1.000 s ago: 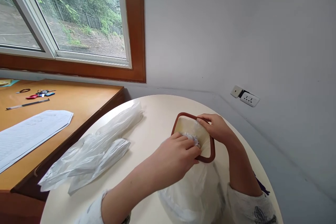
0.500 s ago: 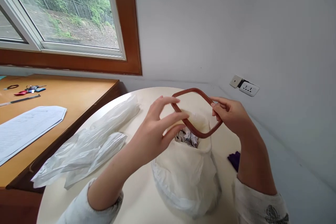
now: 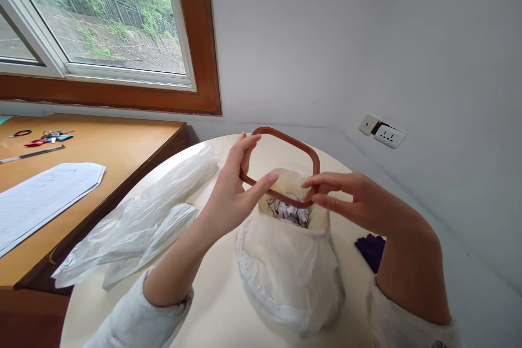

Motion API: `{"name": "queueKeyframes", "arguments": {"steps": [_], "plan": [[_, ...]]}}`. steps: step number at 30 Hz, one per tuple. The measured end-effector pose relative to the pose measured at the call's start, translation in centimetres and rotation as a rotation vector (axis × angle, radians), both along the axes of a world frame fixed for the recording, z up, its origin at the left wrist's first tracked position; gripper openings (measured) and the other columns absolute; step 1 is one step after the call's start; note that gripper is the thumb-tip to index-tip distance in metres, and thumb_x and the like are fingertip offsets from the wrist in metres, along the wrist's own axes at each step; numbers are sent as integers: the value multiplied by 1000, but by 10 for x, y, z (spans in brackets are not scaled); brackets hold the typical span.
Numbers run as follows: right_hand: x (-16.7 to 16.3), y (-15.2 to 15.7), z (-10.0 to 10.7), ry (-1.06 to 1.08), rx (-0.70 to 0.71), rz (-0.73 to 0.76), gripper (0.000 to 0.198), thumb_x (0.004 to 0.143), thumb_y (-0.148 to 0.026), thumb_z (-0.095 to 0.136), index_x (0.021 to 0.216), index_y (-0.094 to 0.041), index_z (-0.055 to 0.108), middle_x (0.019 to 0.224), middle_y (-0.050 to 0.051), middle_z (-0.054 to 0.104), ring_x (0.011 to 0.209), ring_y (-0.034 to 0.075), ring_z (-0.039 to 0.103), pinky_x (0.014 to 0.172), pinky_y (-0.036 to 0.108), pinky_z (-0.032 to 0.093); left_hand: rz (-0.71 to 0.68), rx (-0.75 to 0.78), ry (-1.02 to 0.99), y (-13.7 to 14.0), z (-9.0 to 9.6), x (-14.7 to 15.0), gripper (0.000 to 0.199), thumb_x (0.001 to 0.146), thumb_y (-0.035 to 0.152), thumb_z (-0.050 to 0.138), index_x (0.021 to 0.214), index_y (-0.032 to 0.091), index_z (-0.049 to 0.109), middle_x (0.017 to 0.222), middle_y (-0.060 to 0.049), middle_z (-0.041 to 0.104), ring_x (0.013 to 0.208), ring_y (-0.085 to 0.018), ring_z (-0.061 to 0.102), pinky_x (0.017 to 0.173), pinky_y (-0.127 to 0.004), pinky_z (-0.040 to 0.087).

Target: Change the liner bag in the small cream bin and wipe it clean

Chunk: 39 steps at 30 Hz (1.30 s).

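Observation:
A brown rounded-square trash can ring [image 3: 316, 165] is held tilted above the mouth of a trash can lined with a white plastic bag [image 3: 289, 277]. My left hand [image 3: 228, 190] grips the ring's left side, thumb along the near edge and fingers behind. At the near right corner, my right hand [image 3: 362, 201] pinches the ring between thumb and fingers. Crumpled paper [image 3: 290, 212] shows inside the can, below the ring. The bag's edge is folded down over the outside of the can.
A loose white plastic bag [image 3: 159, 217] lies on the round table [image 3: 204, 304] at left. A purple cloth [image 3: 372, 252] is at right. The wooden desk [image 3: 122, 136] bears papers [image 3: 49, 201], a pen [image 3: 35, 154] and keys [image 3: 53, 136]. A wall stands behind.
The ring has shifted left and turned in my hands. My left hand now wraps its left side, and my right hand has moved to the near right corner.

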State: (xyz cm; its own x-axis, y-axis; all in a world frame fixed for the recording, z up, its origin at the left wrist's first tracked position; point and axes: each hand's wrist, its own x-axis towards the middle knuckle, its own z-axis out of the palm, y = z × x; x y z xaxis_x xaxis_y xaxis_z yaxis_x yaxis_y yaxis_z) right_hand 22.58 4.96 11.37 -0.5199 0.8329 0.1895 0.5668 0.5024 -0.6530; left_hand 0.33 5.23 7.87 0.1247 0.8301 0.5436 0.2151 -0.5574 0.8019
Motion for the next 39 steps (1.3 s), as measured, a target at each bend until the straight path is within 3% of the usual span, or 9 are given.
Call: {"name": "queueKeyframes", "arguments": {"steps": [3, 9, 13, 17, 25, 28, 31, 35, 39], "plan": [[-3, -6, 1, -21, -17, 77, 20, 82, -28, 52, 98, -26, 63, 88, 0, 70, 82, 15, 64, 71, 25, 49, 19, -18, -78, 7, -2, -2, 45, 84, 32, 54, 124, 26, 36, 136, -7, 41, 129, -22, 36, 104, -39, 36], [-17, -18, 3, -116, 156, -34, 18, 85, -23, 47, 90, -25, 64, 65, -3, 66, 55, 11, 58, 54, 22, 43, 3, -133, -127, 11, -9, 5, 45, 88, 31, 48, 128, 27, 29, 136, -7, 38, 127, -22, 40, 103, -40, 38], [-31, -31, 4, -194, 257, -74, 19, 87, -24, 43, 90, -24, 62, 65, 0, 65, 53, 12, 57, 50, 23, 40, -19, -206, -136, 8, -9, 9, 42, 87, 24, 46, 127, 24, 33, 132, -6, 42, 126, -23, 41, 104, -41, 38], [-39, -37, 3, -249, 268, -45, 21, 88, -22, 42, 98, -24, 61, 67, 0, 65, 56, 13, 57, 52, 24, 40, 36, -233, -132, 9, -7, 5, 43, 85, 15, 43, 126, 23, 35, 127, -6, 47, 124, -22, 44, 103, -39, 39], [-17, -30, 3, -240, 368, -156, 20, 85, -29, 50, 102, -29, 60, 79, 1, 67, 67, 16, 60, 54, 25, 42, 76, -241, -140, 16, -7, -6, 48, 84, 19, 46, 130, 17, 35, 124, -10, 52, 120, -25, 48, 100, -43, 40], [-7, -31, 6, -277, 332, -136, 16, 85, -31, 50, 95, -29, 63, 74, -1, 67, 63, 15, 58, 51, 24, 41, 52, -271, -132, 14, -7, -2, 49, 85, 24, 46, 131, 14, 37, 123, -11, 54, 120, -26, 47, 101, -43, 39], [1, -34, 9, -326, 315, -101, 15, 85, -28, 50, 88, -29, 65, 68, -2, 65, 59, 13, 56, 51, 24, 39, 7, -303, -103, 12, -9, 2, 51, 86, 26, 45, 134, 12, 35, 128, -12, 52, 124, -24, 43, 104, -40, 35], [4, -40, 10, -422, 278, -62, 12, 83, -24, 53, 78, -27, 64, 60, -2, 60, 58, 13, 54, 52, 24, 37, -102, -299, -21, 14, -19, 2, 55, 87, 33, 46, 137, 18, 30, 138, -7, 43, 129, -22, 37, 106, -38, 33], [-2, -44, 9, -572, 204, -101, 16, 81, -26, 55, 66, -24, 56, 50, -4, 52, 53, 12, 47, 46, 24, 28, -161, -314, 77, 15, -25, 2, 67, 85, 42, 50, 142, 24, 19, 148, -4, 25, 134, -23, 26, 110, -37, 29]]}}
